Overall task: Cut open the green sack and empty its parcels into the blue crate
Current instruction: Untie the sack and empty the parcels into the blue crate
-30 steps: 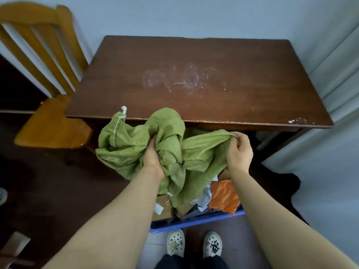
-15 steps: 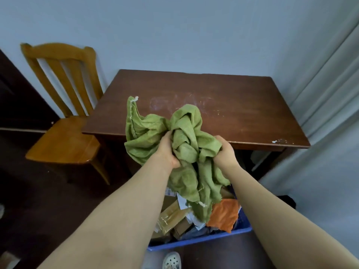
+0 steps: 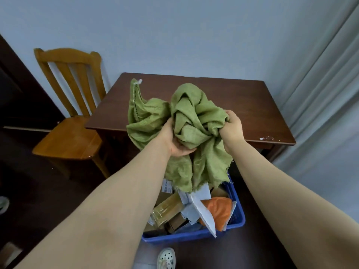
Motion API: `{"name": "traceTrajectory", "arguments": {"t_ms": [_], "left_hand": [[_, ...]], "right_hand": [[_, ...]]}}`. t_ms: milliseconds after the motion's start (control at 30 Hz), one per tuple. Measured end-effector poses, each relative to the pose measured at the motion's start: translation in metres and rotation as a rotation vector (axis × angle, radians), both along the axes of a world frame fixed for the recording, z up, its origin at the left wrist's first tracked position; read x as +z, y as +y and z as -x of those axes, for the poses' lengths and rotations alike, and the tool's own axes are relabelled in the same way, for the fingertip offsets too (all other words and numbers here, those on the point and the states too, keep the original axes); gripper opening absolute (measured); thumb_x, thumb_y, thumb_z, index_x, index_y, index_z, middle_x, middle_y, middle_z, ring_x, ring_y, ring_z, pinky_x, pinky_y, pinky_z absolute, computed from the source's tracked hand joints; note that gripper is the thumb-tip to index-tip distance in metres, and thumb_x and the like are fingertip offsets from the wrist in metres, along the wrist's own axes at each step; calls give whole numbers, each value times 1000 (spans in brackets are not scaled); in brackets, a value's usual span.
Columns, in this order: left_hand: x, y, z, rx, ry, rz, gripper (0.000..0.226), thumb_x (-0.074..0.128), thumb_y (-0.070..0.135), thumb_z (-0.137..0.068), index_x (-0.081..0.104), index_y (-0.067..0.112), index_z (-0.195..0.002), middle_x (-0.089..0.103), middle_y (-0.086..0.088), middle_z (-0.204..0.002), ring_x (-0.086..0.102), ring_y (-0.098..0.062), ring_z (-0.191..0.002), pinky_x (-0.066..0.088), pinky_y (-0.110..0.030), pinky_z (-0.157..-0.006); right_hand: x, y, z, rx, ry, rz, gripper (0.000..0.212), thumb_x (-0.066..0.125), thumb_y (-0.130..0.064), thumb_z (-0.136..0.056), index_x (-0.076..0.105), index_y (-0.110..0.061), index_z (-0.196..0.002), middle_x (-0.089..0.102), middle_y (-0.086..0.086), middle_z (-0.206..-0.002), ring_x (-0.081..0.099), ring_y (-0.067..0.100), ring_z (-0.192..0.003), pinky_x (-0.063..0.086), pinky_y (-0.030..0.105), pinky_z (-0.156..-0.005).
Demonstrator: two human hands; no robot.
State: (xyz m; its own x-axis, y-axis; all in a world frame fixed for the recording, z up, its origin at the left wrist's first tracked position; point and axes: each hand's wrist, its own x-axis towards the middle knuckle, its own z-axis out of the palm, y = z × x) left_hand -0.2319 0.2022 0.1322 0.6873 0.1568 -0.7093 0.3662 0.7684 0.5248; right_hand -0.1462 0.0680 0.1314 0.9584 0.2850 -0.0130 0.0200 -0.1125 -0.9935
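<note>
The green sack (image 3: pixel 186 121) is limp and crumpled into a bundle, held up in front of the table edge. My left hand (image 3: pixel 174 140) grips it from below and my right hand (image 3: pixel 232 129) clutches its right side. A frayed cut edge of the sack hangs down over the blue crate (image 3: pixel 236 224) on the floor. Inside the crate lie several parcels: an orange bag (image 3: pixel 219 210), a tape-wrapped brown box (image 3: pixel 167 209) and a white mailer (image 3: pixel 202 206).
A dark wooden table (image 3: pixel 252 105) stands against the wall behind the sack. At the left is a wooden chair (image 3: pixel 68 136), at the right a pale curtain (image 3: pixel 330 113). A spotted white shoe (image 3: pixel 166 259) shows below the crate on the dark floor.
Both hands have lifted the sack and bunched it tighter, with the right hand drawn in toward the left. The view has tilted up, showing more wall.
</note>
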Motion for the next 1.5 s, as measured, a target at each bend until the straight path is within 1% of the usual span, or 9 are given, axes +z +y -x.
{"name": "traceTrajectory", "arguments": {"t_ms": [233,433,600,733,1000,1100,1200,1367,1500], "left_hand": [[1,-14,3,73,-48,-63,55,45,58,-87,60,15,-118,62,-15,-117,59,-31,-107,52,-46,-89],[-12,-24,10,104,58,-177,34,51,32,-95,59,10,-120,66,-10,-91,64,-23,-95,52,-35,-78],[-36,-36,12,47,187,-372,38,45,16,-97,46,10,-134,60,-17,-124,59,-31,-114,55,-38,-80],[-51,-51,7,-51,309,-779,60,46,12,-92,20,15,-146,44,-13,-141,49,-33,-126,45,-41,-103],[-51,-93,5,-753,68,-1470,66,50,13,-88,25,30,-147,-3,-7,-159,33,-33,-137,34,-43,-111],[-43,-110,10,-619,-101,-1166,49,51,0,-82,56,16,-128,51,-10,-127,50,-27,-115,41,-31,-95],[-21,-113,12,-23,-89,-488,13,53,13,-83,64,7,-81,63,-6,-80,54,-25,-83,45,-35,-72],[-42,-92,9,16,139,-251,117,79,73,-35,39,33,-138,47,1,-140,51,-34,-123,48,-59,-91],[-48,-109,1,-77,24,-212,114,89,48,-41,40,21,-139,65,-14,-118,69,-29,-95,58,-41,-66]], "right_hand": [[0,-23,-5,10,86,-72,32,41,2,-87,58,-25,-85,65,8,-95,62,30,-95,55,46,-86],[-20,-47,-2,76,59,137,52,39,6,-85,58,-25,-122,63,5,-120,59,23,-110,51,44,-97],[-23,-61,2,60,324,-199,61,28,10,-87,51,-24,-132,57,7,-127,60,27,-110,53,43,-92],[-30,-79,5,315,625,-569,93,69,-5,-48,37,-8,-135,47,17,-129,55,31,-110,50,37,-90],[-34,-73,26,169,487,-175,116,85,-27,-62,9,-27,-149,46,3,-139,50,23,-125,43,43,-105],[-39,-79,20,-88,412,-113,65,74,-7,-76,44,-16,-133,62,6,-116,62,26,-105,54,39,-87],[-43,-90,13,-191,464,-181,42,59,1,-85,54,-17,-123,64,10,-113,64,25,-95,55,36,-76],[-35,-101,15,-96,480,-238,34,51,4,-85,61,-20,-108,67,7,-95,65,24,-86,54,33,-68],[-15,-101,25,171,629,-230,27,47,-24,-88,64,-10,-104,67,16,-107,63,31,-97,54,37,-87]]}}
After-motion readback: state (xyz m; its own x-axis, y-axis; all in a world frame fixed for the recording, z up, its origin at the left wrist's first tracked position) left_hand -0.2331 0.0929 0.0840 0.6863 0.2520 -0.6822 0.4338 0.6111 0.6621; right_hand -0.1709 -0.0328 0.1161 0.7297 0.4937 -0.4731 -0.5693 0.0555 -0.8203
